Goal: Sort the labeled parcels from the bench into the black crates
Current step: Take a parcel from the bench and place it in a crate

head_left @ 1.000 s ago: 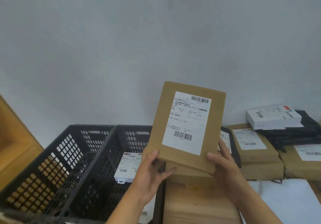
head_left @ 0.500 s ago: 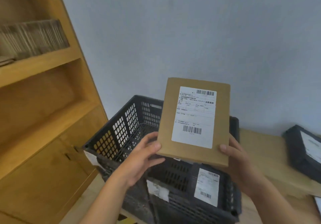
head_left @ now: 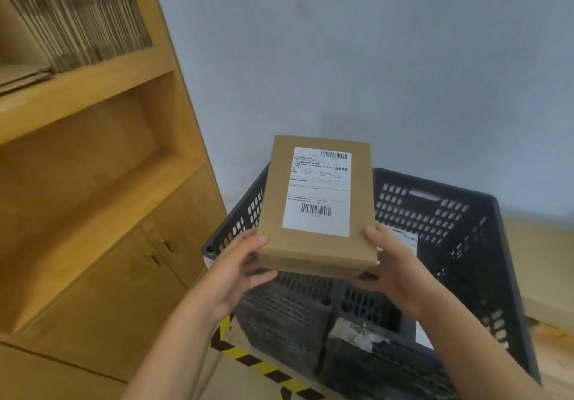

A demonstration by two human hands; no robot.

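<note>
Tape: a black-and-yellow striped strip point(head_left: 248, 361) runs across the floor at the near edge, just left of the crate's near wall.
Left hand: the left hand point(head_left: 239, 271) grips the parcel's near-left corner, with the thumb on the top face and the fingers curled beneath.
Right hand: the right hand point(head_left: 394, 271) grips the near-right corner, with the thumb against the side edge and the fingers wrapped under the bottom.
Parcel: a brown cardboard parcel point(head_left: 316, 244) is held in the air between both hands, over the crate's near-left part. Its far end is tilted up.
Label: a white shipping label point(head_left: 318, 191) with two barcodes covers most of the parcel's top face.
Crate: a black perforated crate point(head_left: 435, 213) stands on the floor below and beyond the parcel, and a torn sticker point(head_left: 357, 334) is on its near wall.
Inside crate: a white slip point(head_left: 405, 239) shows just beyond the right thumb. I cannot tell what it is on.
Bench: a pale wooden bench point(head_left: 540, 269) stands right of the crate.
Cabinet: a wooden cabinet point(head_left: 93, 201) fills the left side, with doors low down and open shelves above.
Cardboard: flattened cardboard sheets point(head_left: 77, 24) stand packed on the top shelf.
Wall: a plain grey wall point(head_left: 372, 58) lies farthest.
</note>
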